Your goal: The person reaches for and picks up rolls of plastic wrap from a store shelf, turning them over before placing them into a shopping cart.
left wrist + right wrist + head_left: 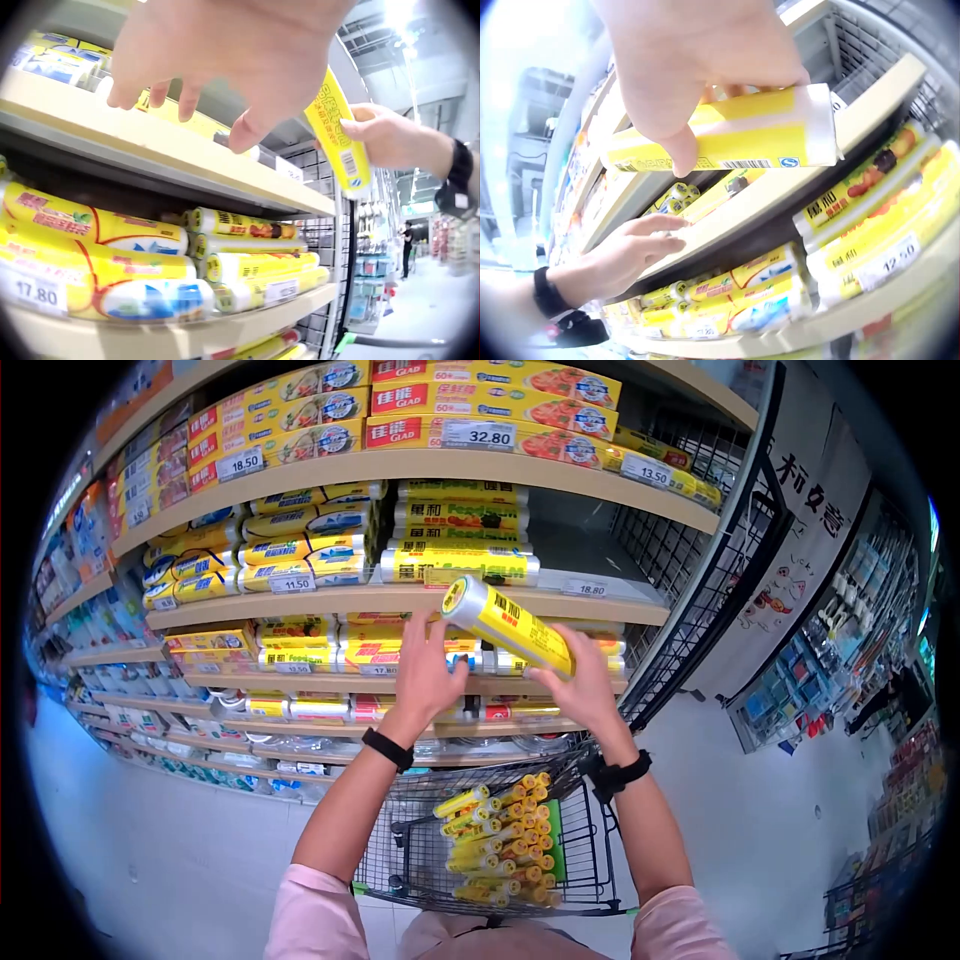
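Observation:
A yellow-and-white roll of cling film (pixel 512 628) is gripped near its right end by my right hand (pixel 584 680), thumb on the near side. It tilts, its left end higher, in front of the shelf. My left hand (pixel 426 672) is raised beside the roll's left end, holding nothing; in the left wrist view its fingers (pixel 191 99) are spread and apart from the roll (pixel 341 135). The right wrist view shows the printed label and barcode on the roll (pixel 757 135), with the right hand's thumb (pixel 681 154) across it. Similar rolls (pixel 460 568) lie stacked on the shelf behind.
Below my arms stands a shopping cart (pixel 385 860) holding many yellow rolls (pixel 500 840). Boxed cling film (pixel 490 405) fills the upper shelf. More rolls (pixel 300 660) lie on the lower shelves. A black wire rack (pixel 740 540) borders the shelf's right end.

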Tool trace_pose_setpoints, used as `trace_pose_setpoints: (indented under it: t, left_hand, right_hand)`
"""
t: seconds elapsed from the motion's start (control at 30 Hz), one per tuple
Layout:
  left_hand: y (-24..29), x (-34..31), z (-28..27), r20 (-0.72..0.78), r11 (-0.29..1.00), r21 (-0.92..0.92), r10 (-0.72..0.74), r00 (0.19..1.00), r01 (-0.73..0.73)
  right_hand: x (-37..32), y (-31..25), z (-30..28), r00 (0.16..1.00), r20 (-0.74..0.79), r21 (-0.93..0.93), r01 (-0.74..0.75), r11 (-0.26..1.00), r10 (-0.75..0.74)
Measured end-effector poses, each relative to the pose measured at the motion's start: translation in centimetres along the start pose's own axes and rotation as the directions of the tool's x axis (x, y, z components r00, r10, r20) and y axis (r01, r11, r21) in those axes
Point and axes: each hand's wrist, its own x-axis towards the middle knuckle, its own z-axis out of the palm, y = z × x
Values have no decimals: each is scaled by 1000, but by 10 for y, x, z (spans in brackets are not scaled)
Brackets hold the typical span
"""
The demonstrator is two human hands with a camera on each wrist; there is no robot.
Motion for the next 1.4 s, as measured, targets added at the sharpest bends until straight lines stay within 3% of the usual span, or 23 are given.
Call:
trace_pose_setpoints:
  t: [0.03,0.13,0.23,0.33,0.37,0.47,0.63,0.7,0.87,0.97,1.17,1.23,1.27,1.33,1.4]
  left_hand:
    - [13,-12,-1,63,990,-140,-14,998,22]
    - [41,-58,16,32,876,-478,88,996,-62]
    - [83,-99,16,111,732,-678,14,994,66]
    - [109,-133,21,76,827,-551,-83,994,111]
    - [118,-141,24,75,769,-619,-145,987,160]
    - [144,-155,26,-61,782,-613,-184,981,109]
    - [173,-180,29,-190,936,-352,-52,980,-18]
    - [179,-190,34,-156,921,-388,-98,983,31]
    - [196,-207,47,-164,853,-520,-148,975,42]
    - [205,-216,47,-59,827,-557,-137,989,81]
    - [209,-228,48,102,723,-669,-141,985,173]
    - [207,-230,51,147,691,-698,-117,982,187]
    - [210,-231,49,92,793,-593,-104,990,138]
    - [219,-231,44,-14,942,-334,-48,999,41]
    - [218,-235,46,-3,934,-336,-129,992,120]
  right_hand:
    - [-16,-1,1,1000,-12,59,-15,998,15]
    - [-61,-8,2,993,15,261,-119,958,119]
    - [-107,-11,11,977,79,475,-213,854,200]
    - [-139,-9,16,982,134,590,-190,785,137]
    - [-149,-11,19,986,125,602,-164,782,111]
    - [-177,-6,23,987,151,617,-131,776,46]
    - [-213,9,28,981,192,670,-129,731,-3]
    - [-226,10,24,976,216,685,-140,715,-16]
    - [-246,12,5,906,419,670,-355,652,62]
    - [-258,9,-8,875,475,657,-423,624,93]
    - [-276,10,-12,945,296,688,-310,656,137]
    - [-279,9,-6,944,286,740,-327,588,165]
    - [-280,6,-3,943,280,765,-332,552,180]
    - [-277,-6,-6,941,268,718,-339,608,208]
    - [-278,-7,5,927,287,708,-376,597,243]
